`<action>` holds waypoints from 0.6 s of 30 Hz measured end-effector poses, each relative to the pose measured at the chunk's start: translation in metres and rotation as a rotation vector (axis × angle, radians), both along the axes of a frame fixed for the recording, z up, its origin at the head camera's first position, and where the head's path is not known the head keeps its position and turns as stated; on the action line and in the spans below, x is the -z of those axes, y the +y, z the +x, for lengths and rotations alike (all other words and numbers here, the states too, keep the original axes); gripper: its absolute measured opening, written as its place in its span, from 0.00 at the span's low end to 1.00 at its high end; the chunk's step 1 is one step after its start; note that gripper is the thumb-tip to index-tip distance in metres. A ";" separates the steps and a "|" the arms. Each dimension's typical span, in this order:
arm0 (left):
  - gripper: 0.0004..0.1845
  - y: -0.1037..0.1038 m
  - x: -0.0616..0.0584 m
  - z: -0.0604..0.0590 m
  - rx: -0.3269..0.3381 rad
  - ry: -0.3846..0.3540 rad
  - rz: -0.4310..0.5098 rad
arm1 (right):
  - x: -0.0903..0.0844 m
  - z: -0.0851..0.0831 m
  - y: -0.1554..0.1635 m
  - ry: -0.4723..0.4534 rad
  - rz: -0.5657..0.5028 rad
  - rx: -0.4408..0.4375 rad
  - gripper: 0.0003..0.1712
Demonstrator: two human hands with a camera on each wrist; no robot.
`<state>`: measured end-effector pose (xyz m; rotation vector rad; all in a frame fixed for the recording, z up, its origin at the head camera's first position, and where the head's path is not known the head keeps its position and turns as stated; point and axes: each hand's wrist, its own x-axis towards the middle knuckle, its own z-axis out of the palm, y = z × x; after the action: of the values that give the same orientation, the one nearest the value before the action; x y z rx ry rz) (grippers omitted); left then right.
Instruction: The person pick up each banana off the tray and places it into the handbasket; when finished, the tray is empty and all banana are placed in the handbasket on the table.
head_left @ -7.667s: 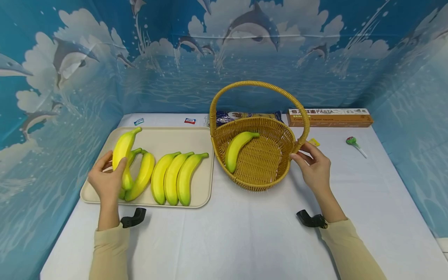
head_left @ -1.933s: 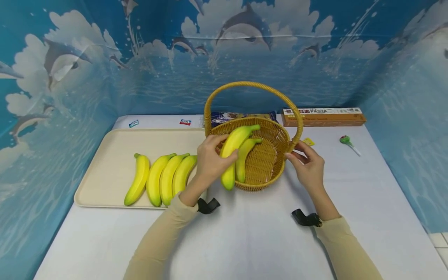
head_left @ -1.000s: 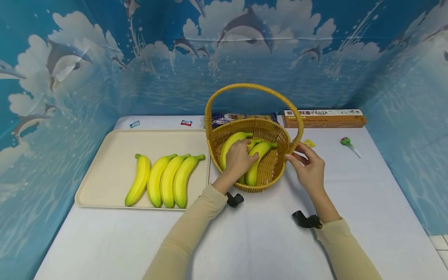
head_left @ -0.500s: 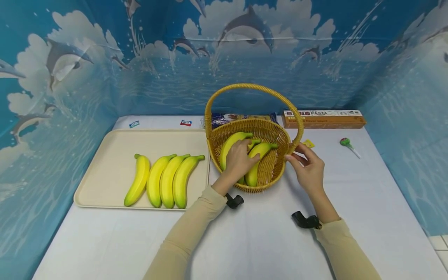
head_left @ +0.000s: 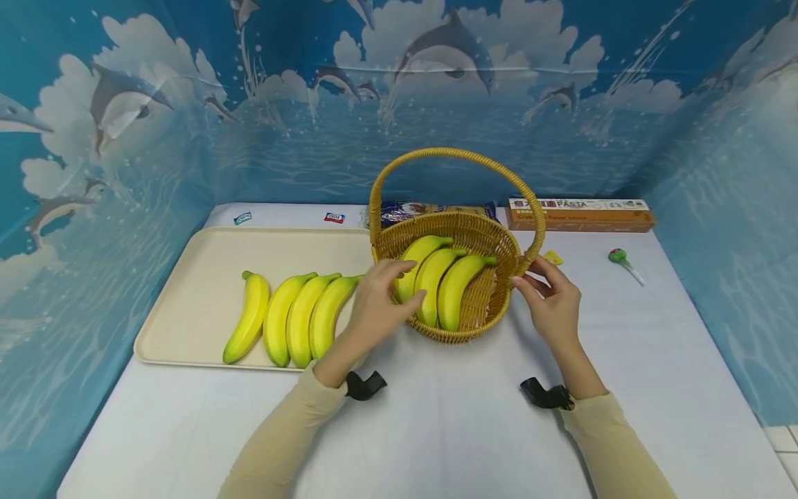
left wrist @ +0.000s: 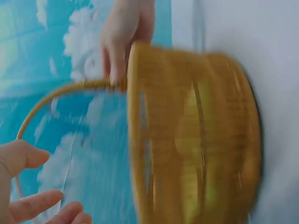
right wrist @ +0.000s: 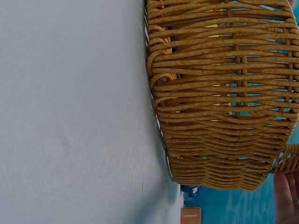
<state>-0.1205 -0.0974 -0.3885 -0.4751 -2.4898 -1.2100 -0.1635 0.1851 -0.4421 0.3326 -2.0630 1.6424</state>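
A woven basket (head_left: 480, 315) with a tall handle stands mid-table and holds three yellow bananas (head_left: 434, 277) side by side. My left hand (head_left: 394, 287) hovers at the basket's left rim, fingers relaxed and holding nothing. My right hand (head_left: 526, 274) pinches the base of the handle on the basket's right rim. In the left wrist view the blurred basket (left wrist: 196, 140) fills the frame, with the right hand (left wrist: 122, 37) on its rim. The right wrist view looks at the basket's wall (right wrist: 224, 93) from close up. Several more bananas (head_left: 293, 319) lie in a row on a beige tray (head_left: 187, 277) at the left.
A pasta box (head_left: 580, 213) and a dark bag (head_left: 430, 208) lie at the back. A lollipop (head_left: 620, 256) and a small yellow wrapper (head_left: 552, 258) sit right of the basket. Two small packets (head_left: 334, 217) lie behind the tray. Blue backdrop walls close in three sides.
My left hand has let go of the bananas it laid in the basket and drawn back left over the rim. The right hand has stayed on the handle base.
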 end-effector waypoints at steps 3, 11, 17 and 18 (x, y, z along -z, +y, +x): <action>0.23 -0.042 0.001 0.009 -0.096 0.060 0.033 | 0.001 0.000 0.001 0.011 0.006 0.000 0.28; 0.31 -0.159 0.009 0.032 -0.435 0.075 0.132 | 0.000 -0.001 0.002 0.023 0.006 -0.005 0.27; 0.36 -0.202 0.019 0.051 -0.608 0.018 0.114 | 0.003 -0.002 0.003 0.043 0.010 -0.015 0.28; 0.36 -0.205 0.021 0.053 -0.618 0.005 0.111 | 0.003 -0.002 0.003 0.045 0.010 -0.015 0.28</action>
<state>-0.0673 -0.3024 -0.4094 0.3055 -2.2814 -1.0654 -0.1656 0.1877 -0.4451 0.3855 -2.0409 1.6195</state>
